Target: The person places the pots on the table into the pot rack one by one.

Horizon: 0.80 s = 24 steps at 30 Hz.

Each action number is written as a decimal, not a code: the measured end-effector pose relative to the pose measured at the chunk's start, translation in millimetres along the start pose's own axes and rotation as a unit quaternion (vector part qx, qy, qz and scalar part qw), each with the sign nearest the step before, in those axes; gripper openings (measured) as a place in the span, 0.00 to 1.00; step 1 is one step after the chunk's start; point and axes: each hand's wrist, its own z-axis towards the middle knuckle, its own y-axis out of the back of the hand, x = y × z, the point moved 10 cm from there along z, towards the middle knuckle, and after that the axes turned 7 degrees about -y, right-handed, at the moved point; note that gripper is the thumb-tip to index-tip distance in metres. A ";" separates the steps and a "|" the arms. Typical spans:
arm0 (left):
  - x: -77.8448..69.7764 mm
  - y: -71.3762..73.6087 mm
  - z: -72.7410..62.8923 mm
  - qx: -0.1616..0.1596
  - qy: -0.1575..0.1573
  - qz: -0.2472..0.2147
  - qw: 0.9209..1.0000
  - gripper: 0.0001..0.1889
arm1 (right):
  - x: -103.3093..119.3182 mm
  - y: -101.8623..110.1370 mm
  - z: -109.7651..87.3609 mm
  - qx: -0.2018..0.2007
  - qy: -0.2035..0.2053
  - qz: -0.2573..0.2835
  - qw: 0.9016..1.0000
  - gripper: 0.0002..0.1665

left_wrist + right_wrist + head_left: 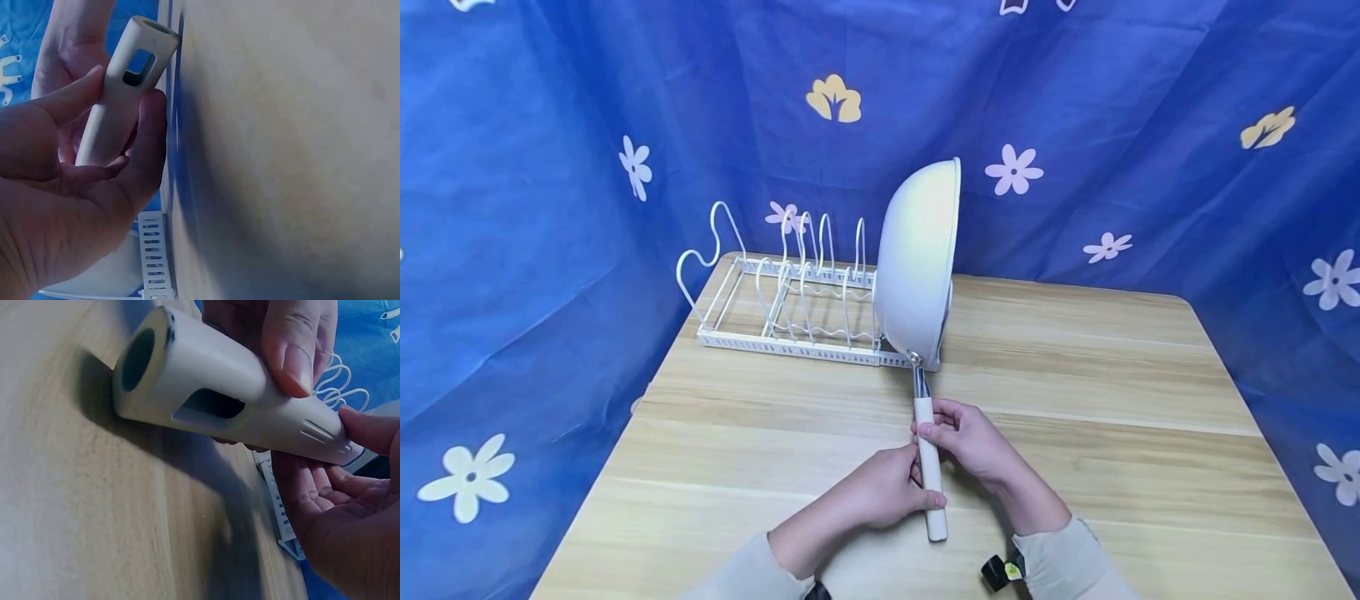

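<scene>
A white wok [917,250] stands on its edge at the right end of a white wire rack [790,346], its rounded outside facing left. Its pale handle [929,467] points toward me, slightly above the tabletop. Near the handle's free end, my left hand [891,487] holds it between thumb and fingers. My right hand [973,442] pinches the same handle closer to the wok. A hanging slot shows in the handle [206,403] in the right wrist view. The wok hides part of the rack's right end.
Several upright wire dividers [805,300] stand along the rack, left of the wok. The wooden table [1112,400] extends to both sides of my arms. Behind it hangs a blue flowered cloth [1075,100], close to the table's back edge.
</scene>
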 end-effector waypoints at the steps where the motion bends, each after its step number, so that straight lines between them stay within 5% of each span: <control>1: -0.5 0.4 0.7 0.001 -0.001 0.009 1.000 0.17 | -0.3 0.3 -0.2 -0.003 0.000 -0.002 1.000 0.29; 9: -2.6 1.4 3.3 0.009 -0.006 0.033 0.999 0.18 | 1.1 -0.6 -1.3 -0.023 -0.003 -0.005 1.000 0.29; 14: -4.7 6.2 -0.5 -0.009 -0.019 0.115 0.993 0.19 | 5.9 3.8 -6.1 -0.088 0.003 -0.117 0.989 0.28; 18: -13.0 11.1 -4.4 -0.020 -0.047 0.227 0.973 0.20 | 16.6 5.9 -15.1 -0.137 0.022 -0.265 0.954 0.28; 20: -18.3 12.2 -7.1 -0.021 -0.064 0.266 0.962 0.18 | 23.1 5.0 -21.0 -0.150 0.043 -0.336 0.929 0.28; 24: -26.4 17.5 -12.7 -0.024 -0.081 0.282 0.956 0.15 | 35.6 4.1 -35.8 -0.171 0.090 -0.451 0.872 0.28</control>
